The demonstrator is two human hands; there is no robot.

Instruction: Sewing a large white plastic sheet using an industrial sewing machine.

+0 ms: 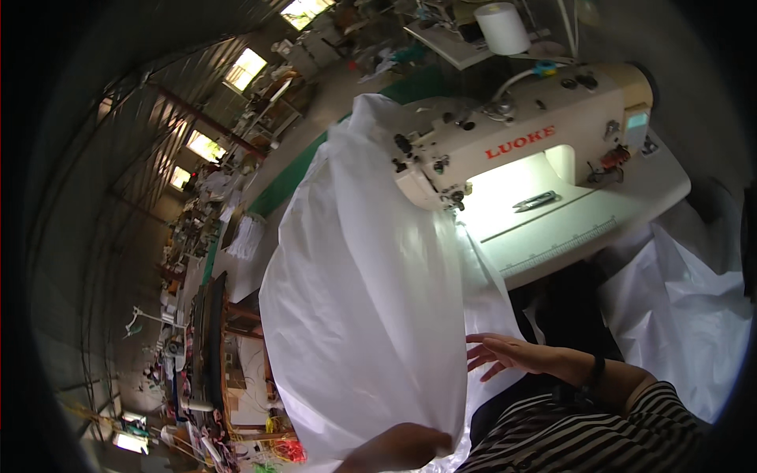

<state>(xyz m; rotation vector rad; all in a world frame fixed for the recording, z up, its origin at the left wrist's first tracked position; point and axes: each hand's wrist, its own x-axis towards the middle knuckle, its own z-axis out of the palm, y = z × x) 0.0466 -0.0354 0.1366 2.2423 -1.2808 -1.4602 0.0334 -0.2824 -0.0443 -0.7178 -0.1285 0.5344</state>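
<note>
A large sheet of shiny white material (363,260) drapes from the sewing machine (520,142) down toward my body. Its edge runs in under the needle end of the machine head. At the bottom of the view my left hand (406,445) is closed at the sheet's near edge, its fingertips partly hidden. My right hand (505,355) is open, fingers stretched toward the left and apart, beside the sheet's right part. A dark band circles my right wrist. Small thread snips (536,202) lie on the lit machine bed.
A white thread cone (502,29) stands behind the machine. More white material (682,315) hangs in folds at the right, beside the machine table (639,197). Shelves and piled goods line the room at the left, with a red tangle (289,449) low down.
</note>
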